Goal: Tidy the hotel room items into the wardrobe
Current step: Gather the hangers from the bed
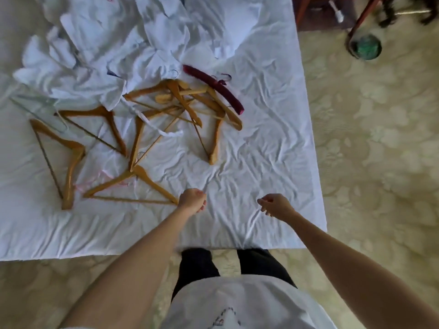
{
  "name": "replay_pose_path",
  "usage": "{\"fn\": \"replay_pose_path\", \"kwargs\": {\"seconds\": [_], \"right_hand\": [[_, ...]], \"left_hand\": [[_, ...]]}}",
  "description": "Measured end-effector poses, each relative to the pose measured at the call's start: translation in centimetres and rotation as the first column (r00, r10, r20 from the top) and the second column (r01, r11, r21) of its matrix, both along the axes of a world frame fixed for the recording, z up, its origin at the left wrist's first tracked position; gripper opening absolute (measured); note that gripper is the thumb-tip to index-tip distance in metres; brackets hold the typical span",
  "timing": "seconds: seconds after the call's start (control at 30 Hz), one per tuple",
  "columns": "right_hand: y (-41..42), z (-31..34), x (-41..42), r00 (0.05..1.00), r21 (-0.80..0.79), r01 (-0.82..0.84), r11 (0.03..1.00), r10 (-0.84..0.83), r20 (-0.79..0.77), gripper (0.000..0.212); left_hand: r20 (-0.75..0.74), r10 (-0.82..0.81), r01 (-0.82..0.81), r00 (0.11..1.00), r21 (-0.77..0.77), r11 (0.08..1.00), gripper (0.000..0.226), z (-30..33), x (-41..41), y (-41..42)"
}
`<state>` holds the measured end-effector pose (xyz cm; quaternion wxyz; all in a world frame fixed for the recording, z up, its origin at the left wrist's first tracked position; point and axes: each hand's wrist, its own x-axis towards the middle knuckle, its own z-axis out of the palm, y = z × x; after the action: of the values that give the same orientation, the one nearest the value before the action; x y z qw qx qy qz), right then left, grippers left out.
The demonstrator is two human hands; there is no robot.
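Both held over the rumpled white bed sheet [261, 143], loosely curled and empty: left hand [192, 200] just beside the right tip of the nearest tan wooden triangular hanger [133, 186], right hand [275, 206] well apart from it. Bottom bar lying left-to-right, leftward of the left hand; clearly the nearer, likely first to reach

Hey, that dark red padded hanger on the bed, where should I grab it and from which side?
Grip the dark red padded hanger around its padded bar near the middle, beside the hook, coming from above on its right side. It lies flat and diagonal on the sheet; that side is bare, while its lower end rests against the pile of wooden hangers. The right hand seems better placed.
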<state>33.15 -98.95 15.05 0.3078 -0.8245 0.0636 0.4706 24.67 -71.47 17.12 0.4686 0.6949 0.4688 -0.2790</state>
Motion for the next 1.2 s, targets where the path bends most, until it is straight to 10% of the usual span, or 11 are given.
{"fn": "replay_pose_path", "kwargs": {"seconds": [0.3, 0.63, 0.93, 1.2], "right_hand": [[10.9, -4.5, 21.3, 0.987, 0.075, -0.03, 0.997, 0.018, 0.157, 0.023], [22.0, -14.1, 36.7, 0.882, -0.056, 0.009, 0.998, 0.018, 0.47, 0.035], [27.0, -21.2, 40.0, 0.882, -0.134, -0.114, 0.984, 0.162, 0.442, 0.039], [21.0, -13.0, 35.2, 0.919, 0.099, 0.154, 0.983, -0.18, 0.351, 0.041]], "left_hand": [[0.102, 0.09, -0.102, 0.991, 0.116, 0.988, 0.021, -5.1, 16.0, 5.9], [0.185, -0.17, 0.081, 0.968, 0.412, 0.907, 0.021, -13.2, 35.5, 12.6], [0.123, -0.017, -0.032, 0.992, 0.379, 0.925, 0.048, -19.4, 42.0, 8.2], [0.226, 0.259, -0.298, 0.939, 0.162, 0.941, 0.04, -15.3, 37.1, 6.6]]}}
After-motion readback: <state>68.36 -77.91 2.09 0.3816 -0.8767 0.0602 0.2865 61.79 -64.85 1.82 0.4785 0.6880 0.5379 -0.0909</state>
